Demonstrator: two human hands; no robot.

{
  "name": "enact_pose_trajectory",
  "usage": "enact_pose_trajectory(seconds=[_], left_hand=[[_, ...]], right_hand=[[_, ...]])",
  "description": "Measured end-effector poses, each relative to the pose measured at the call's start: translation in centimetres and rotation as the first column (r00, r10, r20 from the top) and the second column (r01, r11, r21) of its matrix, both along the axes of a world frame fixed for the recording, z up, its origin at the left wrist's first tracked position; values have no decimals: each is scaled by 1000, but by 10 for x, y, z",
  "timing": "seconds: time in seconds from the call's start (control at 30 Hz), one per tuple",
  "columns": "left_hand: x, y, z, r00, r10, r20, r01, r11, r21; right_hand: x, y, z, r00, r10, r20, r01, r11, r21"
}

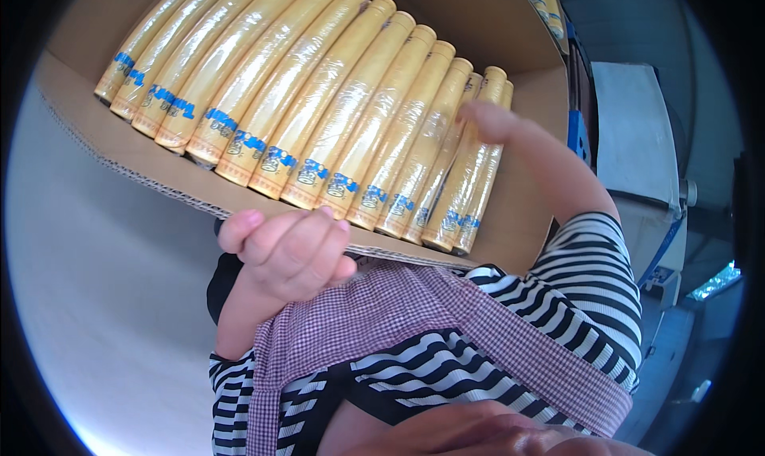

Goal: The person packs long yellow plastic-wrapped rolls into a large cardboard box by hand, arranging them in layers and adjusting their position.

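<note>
A row of long pale-yellow rolls (351,129), wrapped in shiny clear film with blue print near one end, lies side by side in an open cardboard box (522,193). My left hand (291,249) is at the box's near edge, in front of the lower ends of the rolls. Its fingers are curled in; whatever is inside them, if anything, is hidden. Over the upper part of the rolls at the right end of the row, my right hand (488,123) reaches in with its fingers toward the left. Its fingertips are blurred, so their grip is unclear.
Beyond the box's right wall, more yellow rolls (543,6) show beside a dark and blue container edge (579,133). A white, box-shaped unit (637,129) stands farther right. A pale grey surface (103,273) spreads to the left of the box.
</note>
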State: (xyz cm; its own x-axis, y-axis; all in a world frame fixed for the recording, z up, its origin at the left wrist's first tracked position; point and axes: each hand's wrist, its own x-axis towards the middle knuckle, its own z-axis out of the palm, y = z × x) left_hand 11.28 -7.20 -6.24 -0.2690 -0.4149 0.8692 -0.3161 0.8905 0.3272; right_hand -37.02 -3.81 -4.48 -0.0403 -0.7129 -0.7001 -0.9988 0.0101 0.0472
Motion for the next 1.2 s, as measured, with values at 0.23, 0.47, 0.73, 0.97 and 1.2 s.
enact_pose_trajectory(seconds=[0.23, 0.47, 0.73, 0.97, 1.2], left_hand=[[4, 5, -1, 998, 24, 50, -22, 999, -35], [0, -3, -5, 992, -39, -120, 31, 998, -63], [-1, -18, -15, 983, -63, -173, 35, 987, -159], [2, -35, -30, 955, -280, -97, 253, 940, -228], [0, -33, -25, 973, -221, -64, 206, 961, -187]], right_hand=[[25, 43, -10, 874, 463, -148, -437, 882, 175], [54, -91, 39, 937, 247, -246, -338, 819, -463], [290, -413, 18, 902, 337, -272, -407, 445, -798], [437, -481, -115, 952, 304, 20, -200, 674, -711], [455, -443, -74, 826, 518, 222, -209, 648, -732]])
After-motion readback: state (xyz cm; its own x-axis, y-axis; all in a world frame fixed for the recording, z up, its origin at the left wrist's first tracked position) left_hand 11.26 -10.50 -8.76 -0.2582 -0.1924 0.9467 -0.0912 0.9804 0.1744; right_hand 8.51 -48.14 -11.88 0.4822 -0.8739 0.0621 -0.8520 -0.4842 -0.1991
